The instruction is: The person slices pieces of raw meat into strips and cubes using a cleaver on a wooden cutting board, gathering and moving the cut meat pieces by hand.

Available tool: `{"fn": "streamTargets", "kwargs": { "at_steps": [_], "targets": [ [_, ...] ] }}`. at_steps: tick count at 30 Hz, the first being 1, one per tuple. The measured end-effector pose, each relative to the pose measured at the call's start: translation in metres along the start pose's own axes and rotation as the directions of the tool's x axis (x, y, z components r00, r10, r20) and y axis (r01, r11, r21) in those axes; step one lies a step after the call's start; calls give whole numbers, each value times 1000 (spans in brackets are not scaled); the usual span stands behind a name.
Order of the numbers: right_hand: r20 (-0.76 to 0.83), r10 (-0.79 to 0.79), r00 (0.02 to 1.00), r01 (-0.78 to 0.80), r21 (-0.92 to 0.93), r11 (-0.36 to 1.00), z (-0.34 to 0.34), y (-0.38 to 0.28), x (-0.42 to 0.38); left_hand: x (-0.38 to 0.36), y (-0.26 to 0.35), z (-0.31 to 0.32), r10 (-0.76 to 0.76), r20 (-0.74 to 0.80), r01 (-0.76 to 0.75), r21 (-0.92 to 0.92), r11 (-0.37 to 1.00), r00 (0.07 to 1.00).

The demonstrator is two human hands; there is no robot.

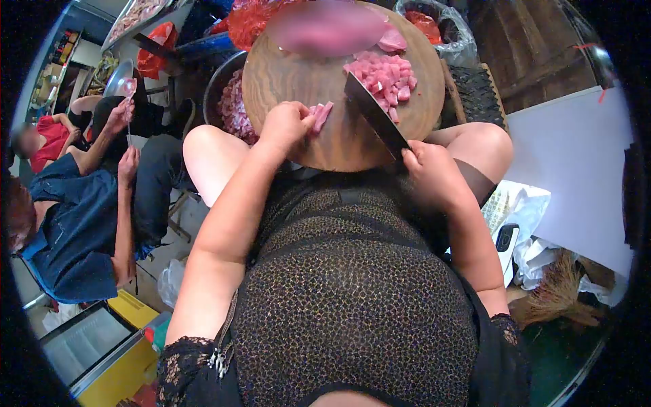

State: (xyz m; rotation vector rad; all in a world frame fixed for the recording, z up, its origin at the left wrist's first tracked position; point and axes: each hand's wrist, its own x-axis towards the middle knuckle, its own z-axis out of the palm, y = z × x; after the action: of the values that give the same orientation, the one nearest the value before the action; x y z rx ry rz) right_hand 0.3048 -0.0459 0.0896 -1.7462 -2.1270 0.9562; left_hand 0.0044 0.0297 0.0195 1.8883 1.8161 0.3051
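Note:
A round wooden chopping board [277,76] lies across my knees' front. My left hand [290,125] rests on its left side, fingers closed on the end of a few pink meat strips [321,117]. My right hand [434,169] grips the handle of a cleaver [377,119]; its dark blade slants up and left over the board, right of the strips. Beyond the blade is a pile of diced meat [385,76]. A larger piece of meat [329,28], blurred, lies at the board's far edge, with a slice beside it.
Left of the board stands a metal bowl [211,102] containing cut meat. Red plastic bags [251,26] lie behind it. At left, a seated person [81,224] holds a skewer with meat. A woven chair [480,93], a phone [507,237] and a straw broom [559,292] are at right.

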Motion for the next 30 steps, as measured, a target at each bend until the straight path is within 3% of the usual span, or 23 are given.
{"fn": "streamTargets", "kwargs": {
  "at_steps": [6, 12, 15, 17, 19, 20, 21, 26, 28, 30],
  "targets": [
    [-31, -28, 999, 28, -8, 1000, 1, -7, -4, 7, 4, 3, 49, 30, -52, 89, 995, 998],
    [-2, 18, 1000, -18, -10, 1000, -3, -13, -6, 12, 4, 5, 138, -60, -125, 179, 976, 989],
    [-29, -47, 998, 46, -15, 999, -1, -13, -7, 14, 6, 4, 76, -138, -68, 63, 996, 987],
    [-24, -30, 999, 30, -11, 1000, -4, -17, -8, 1, 31, -12, 4, 123, 28, -257, 966, 992],
    [-18, -11, 1000, 11, -7, 1000, -5, -18, -8, -1, 30, -8, -23, 206, 92, -332, 939, 978],
    [-5, -13, 1000, 13, -5, 1000, -5, -17, -7, 0, 22, 3, 150, -11, -150, -135, 979, 989],
    [10, -16, 1000, 16, -6, 1000, -6, -16, -7, 1, 13, 14, 355, -185, -340, 109, 934, 916],
    [-18, -14, 1000, 15, 67, 998, -1, -12, -7, -18, -4, 32, 334, -270, -330, 60, 942, 903],
    [-18, -3, 1000, 4, 69, 998, 2, -19, -11, -29, -6, 26, 235, -286, -246, -4, 969, 929],
    [-48, -82, 995, 86, 76, 993, 5, -26, -11, -36, -9, 25, 254, -343, -280, -25, 960, 904]
  ]
}}
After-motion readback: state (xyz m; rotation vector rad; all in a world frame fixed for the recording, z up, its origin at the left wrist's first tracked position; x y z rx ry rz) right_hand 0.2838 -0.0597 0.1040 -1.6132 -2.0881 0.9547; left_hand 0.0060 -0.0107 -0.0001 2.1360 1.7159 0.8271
